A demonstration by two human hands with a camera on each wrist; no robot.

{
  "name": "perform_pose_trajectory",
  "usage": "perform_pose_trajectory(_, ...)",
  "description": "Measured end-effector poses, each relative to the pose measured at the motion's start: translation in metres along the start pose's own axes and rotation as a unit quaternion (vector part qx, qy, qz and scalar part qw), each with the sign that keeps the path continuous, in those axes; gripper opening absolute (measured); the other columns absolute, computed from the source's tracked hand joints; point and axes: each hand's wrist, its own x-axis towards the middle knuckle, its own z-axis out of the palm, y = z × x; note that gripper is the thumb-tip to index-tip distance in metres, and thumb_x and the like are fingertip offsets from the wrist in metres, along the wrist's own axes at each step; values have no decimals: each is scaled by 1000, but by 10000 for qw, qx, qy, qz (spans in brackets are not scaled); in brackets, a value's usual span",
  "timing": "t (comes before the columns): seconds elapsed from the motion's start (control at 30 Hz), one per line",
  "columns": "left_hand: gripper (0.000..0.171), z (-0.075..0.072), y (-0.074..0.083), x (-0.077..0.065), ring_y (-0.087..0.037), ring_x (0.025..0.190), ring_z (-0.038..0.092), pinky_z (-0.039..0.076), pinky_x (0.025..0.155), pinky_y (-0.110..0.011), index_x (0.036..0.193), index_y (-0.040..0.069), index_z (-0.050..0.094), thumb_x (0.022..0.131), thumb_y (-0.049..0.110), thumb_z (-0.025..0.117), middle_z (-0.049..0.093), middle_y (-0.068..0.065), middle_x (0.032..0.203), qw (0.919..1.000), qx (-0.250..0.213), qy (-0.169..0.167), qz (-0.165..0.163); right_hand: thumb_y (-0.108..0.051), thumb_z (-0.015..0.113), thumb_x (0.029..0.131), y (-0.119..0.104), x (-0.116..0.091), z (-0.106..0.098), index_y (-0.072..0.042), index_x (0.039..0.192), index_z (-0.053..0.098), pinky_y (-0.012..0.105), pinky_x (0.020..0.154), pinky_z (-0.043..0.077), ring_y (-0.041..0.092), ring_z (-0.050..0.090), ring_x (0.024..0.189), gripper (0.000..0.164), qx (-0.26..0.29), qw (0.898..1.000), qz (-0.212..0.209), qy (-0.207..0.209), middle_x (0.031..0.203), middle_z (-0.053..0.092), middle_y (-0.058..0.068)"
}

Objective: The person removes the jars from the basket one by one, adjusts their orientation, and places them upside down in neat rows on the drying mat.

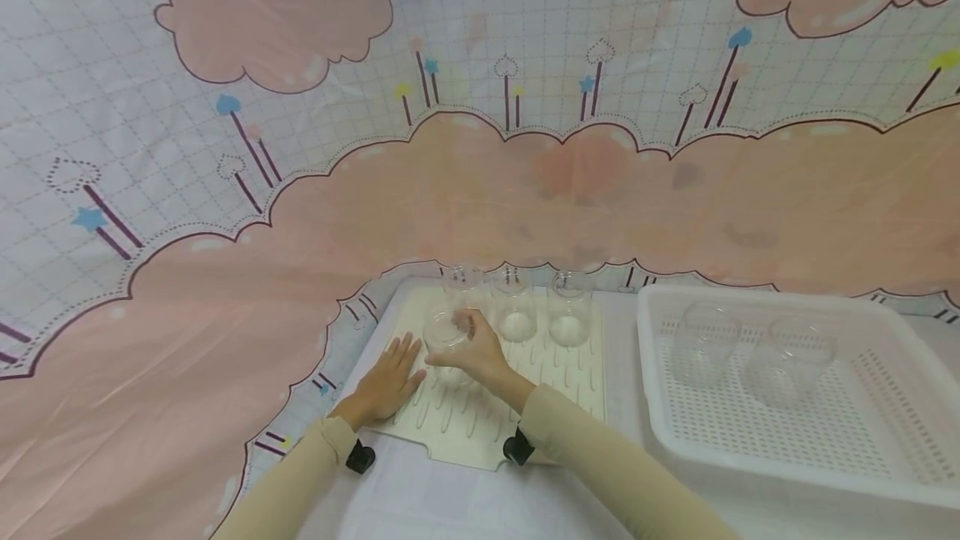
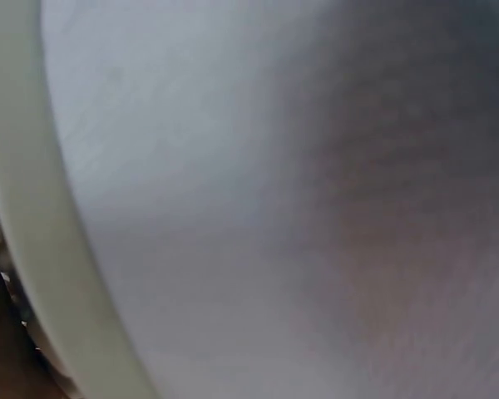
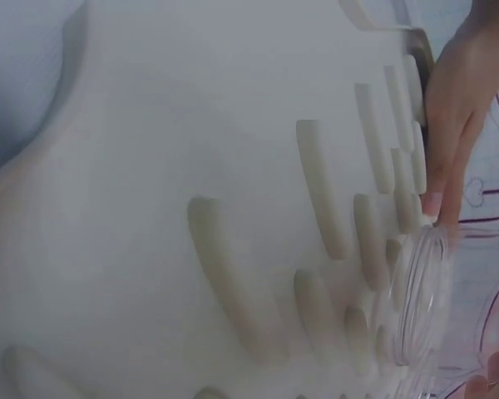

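Note:
My right hand [image 1: 483,354] holds a clear jar [image 1: 442,332] by its side, thumb and fingers curled round it, over the left part of a cream ridged drying board [image 1: 465,436]. Flat on the board's left edge rests my left hand [image 1: 388,382], fingers spread. Three more clear jars stand along the back of the board: one behind the held jar [image 1: 461,280], one in the middle [image 1: 515,322] and one at the right [image 1: 570,325]. The right wrist view catches the held jar's ringed end [image 3: 420,295] beside the left hand [image 3: 457,108].
To the right stands a white perforated basket [image 1: 647,373] with two clear jars [image 1: 702,352] lying or standing inside. A patterned cloth [image 1: 525,207] hangs behind, close to the board's back edge. The left wrist view is mostly blurred white cloth beside the board's rim [image 2: 33,208].

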Motion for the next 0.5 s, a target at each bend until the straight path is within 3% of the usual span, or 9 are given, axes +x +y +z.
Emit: perform_pose_trajectory(0.5,64,6,-5,1,-47,147,12,15,118,-57,155,-4,23,109,37,36,15,-27,161,9994,130,272,155,-17,95,66,-7,-2,-4,-4,147,39,49,113,34,35,38,140,99,-223,9991,-304,-171,151,43,15)
